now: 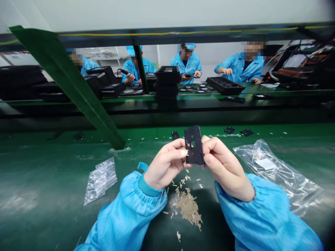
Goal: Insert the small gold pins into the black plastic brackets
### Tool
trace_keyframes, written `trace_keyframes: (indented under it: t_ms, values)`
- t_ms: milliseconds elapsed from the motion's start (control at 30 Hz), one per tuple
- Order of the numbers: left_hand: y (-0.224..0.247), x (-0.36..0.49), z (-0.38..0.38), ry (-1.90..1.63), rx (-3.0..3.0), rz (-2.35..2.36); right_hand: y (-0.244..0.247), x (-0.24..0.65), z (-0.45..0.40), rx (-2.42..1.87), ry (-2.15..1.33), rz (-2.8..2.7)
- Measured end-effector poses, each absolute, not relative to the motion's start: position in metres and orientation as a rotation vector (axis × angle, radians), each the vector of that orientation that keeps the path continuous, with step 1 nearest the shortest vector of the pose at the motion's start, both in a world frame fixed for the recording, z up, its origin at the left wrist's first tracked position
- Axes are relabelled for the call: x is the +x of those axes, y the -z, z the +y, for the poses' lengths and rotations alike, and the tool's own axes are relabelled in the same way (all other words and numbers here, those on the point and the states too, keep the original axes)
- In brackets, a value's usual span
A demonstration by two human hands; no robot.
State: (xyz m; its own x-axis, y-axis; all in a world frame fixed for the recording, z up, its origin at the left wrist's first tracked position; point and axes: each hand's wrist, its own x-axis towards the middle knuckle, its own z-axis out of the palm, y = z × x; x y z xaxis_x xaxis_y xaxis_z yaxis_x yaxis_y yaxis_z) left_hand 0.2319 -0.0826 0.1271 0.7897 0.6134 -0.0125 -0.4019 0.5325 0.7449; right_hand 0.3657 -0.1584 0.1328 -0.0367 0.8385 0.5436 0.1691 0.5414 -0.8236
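A thin black plastic part (194,145) with small cut-outs is held upright between both hands above the green table. My left hand (169,162) grips its left side, thumb on the face and the other fingers partly hidden behind. On the right edge, the thumb and bent fingers of my right hand (222,162) pinch the same part. Beneath the hands lies a loose pile of small beige pieces (188,208), with several more scattered around it. Another black part (175,135) lies on the table just behind my left hand.
Clear plastic bags lie left (101,179) and right (278,174). More black parts (229,130) rest farther back. A slanted green post (70,87) stands at left. Beyond the ledge, several people in blue work near stacked black trays (167,82).
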Motion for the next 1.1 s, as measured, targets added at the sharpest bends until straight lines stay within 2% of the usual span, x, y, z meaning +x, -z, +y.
trace_keyframes:
  t_ms: [600,833,1100]
  values:
    - [-0.132,0.233,-0.102,-0.655,0.642,0.368,-0.128,0.369,-0.152,-1.009,-0.242,-1.627]
    - [-0.131,0.234,-0.109,-0.692,0.63,0.381,-0.123,0.369,-0.149,-1.084,0.053,-1.614]
    - [-0.132,0.235,-0.111,-0.672,0.613,0.36,-0.114,0.37,-0.143,-0.997,0.237,-1.635]
